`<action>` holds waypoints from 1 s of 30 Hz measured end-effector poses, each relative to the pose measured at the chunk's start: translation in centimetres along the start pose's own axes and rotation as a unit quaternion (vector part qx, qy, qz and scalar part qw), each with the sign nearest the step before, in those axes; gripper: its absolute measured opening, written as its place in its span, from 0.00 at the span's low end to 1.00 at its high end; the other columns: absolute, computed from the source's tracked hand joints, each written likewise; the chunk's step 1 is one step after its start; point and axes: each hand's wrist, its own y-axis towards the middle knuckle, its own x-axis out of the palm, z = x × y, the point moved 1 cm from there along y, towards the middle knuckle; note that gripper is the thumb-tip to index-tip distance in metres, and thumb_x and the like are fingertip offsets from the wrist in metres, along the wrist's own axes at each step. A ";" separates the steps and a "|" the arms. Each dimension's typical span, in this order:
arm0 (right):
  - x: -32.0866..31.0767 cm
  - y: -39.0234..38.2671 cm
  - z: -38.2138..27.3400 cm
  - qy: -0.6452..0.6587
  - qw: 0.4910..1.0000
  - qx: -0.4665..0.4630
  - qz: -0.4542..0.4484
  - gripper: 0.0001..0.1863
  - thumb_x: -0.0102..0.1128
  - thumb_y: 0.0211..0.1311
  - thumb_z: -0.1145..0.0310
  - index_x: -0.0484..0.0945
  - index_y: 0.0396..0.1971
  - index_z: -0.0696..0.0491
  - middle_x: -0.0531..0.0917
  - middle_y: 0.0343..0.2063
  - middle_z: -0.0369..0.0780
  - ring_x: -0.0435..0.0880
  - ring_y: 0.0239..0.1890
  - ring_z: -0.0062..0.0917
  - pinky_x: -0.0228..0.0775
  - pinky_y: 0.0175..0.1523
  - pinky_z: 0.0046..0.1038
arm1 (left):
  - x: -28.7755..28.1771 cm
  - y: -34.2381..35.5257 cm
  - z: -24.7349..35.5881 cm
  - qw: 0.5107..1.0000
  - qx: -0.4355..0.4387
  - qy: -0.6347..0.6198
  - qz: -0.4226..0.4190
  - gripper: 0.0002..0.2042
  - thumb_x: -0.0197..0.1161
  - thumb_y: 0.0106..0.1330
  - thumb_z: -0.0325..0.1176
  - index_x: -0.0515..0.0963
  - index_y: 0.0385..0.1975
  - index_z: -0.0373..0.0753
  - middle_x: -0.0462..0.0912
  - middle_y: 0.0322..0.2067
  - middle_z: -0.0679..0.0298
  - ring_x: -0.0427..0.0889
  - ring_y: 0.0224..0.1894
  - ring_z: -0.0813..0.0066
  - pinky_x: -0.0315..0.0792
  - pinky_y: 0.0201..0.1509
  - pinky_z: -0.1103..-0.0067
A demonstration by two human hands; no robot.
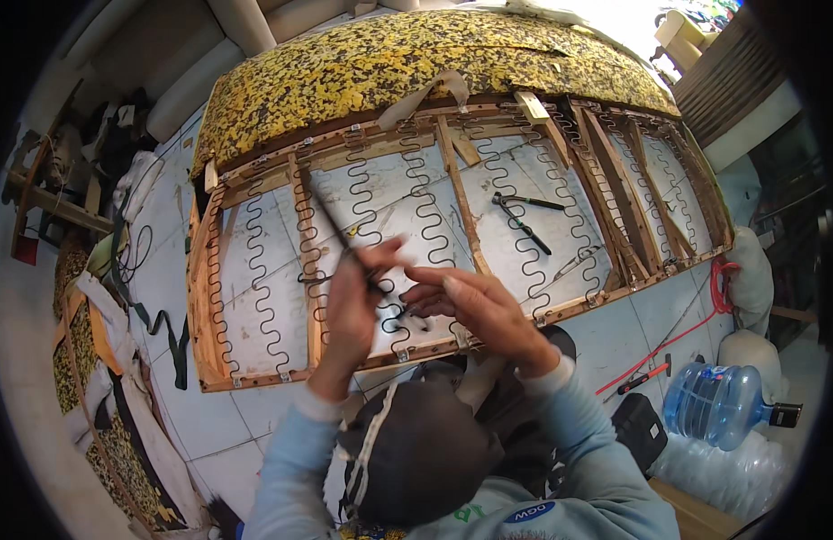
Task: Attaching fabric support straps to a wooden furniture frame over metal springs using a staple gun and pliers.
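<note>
A wooden sofa frame [466, 193] with rows of zigzag springs [423, 202] lies in front of me. Above its near middle, my left hand [349, 310] is closed round a long, thin dark strip or rod [329, 209], smeared by motion. This thing slants up toward the far left; its exact kind does not show. Close beside it on the right, my right hand [479, 310] has its fingers bent together, pointing at the left hand. Something small and dark shows under those fingers, too blurred to name. Pincers [527, 216] with dark handles lie within the frame.
Yellow-and-black speckled foam [362, 67] covers the frame's far part. On the right are a hammer [644, 378], a red hose [678, 344] and a big blue water bottle [715, 405]. A dark strap [175, 342] lies on the tiled floor at left. A rounded dark thing [421, 450] sits below my hands.
</note>
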 end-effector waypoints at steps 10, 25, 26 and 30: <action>-14.4 6.2 -7.0 -0.119 0.983 -0.088 0.110 0.23 0.60 0.63 0.77 0.66 0.57 0.57 0.77 0.47 0.37 0.77 0.51 0.19 0.71 0.55 0.23 | 10.3 18.8 -13.8 0.974 -0.006 -0.162 -0.161 0.21 0.33 0.79 0.52 0.66 0.49 0.41 0.70 0.60 0.54 0.74 0.56 0.72 0.75 0.56 0.76; -34.0 20.7 -15.7 -0.830 0.522 0.084 0.178 0.37 0.77 0.41 0.52 0.77 0.53 0.50 0.85 0.38 0.48 0.83 0.44 0.43 0.74 0.50 0.38 | 4.1 46.3 -28.7 0.724 -0.187 0.663 0.035 0.35 0.55 0.63 0.63 0.73 0.58 0.37 0.71 0.62 0.49 0.70 0.65 0.51 0.70 0.63 0.63; -34.5 21.3 -15.7 -0.824 0.539 0.052 0.168 0.37 0.77 0.41 0.52 0.77 0.53 0.50 0.85 0.38 0.48 0.83 0.44 0.43 0.74 0.50 0.38 | 3.7 47.1 -28.8 0.724 -0.241 0.647 0.002 0.36 0.56 0.62 0.63 0.75 0.57 0.36 0.74 0.60 0.48 0.75 0.61 0.54 0.71 0.62 0.65; -36.8 23.7 -16.0 -0.818 0.543 0.106 0.159 0.35 0.75 0.43 0.54 0.77 0.54 0.50 0.85 0.43 0.47 0.83 0.49 0.42 0.73 0.54 0.37 | 2.8 48.1 -29.3 0.697 -0.180 0.694 0.003 0.45 0.57 0.55 0.71 0.76 0.54 0.28 0.77 0.55 0.44 0.78 0.57 0.51 0.73 0.59 0.64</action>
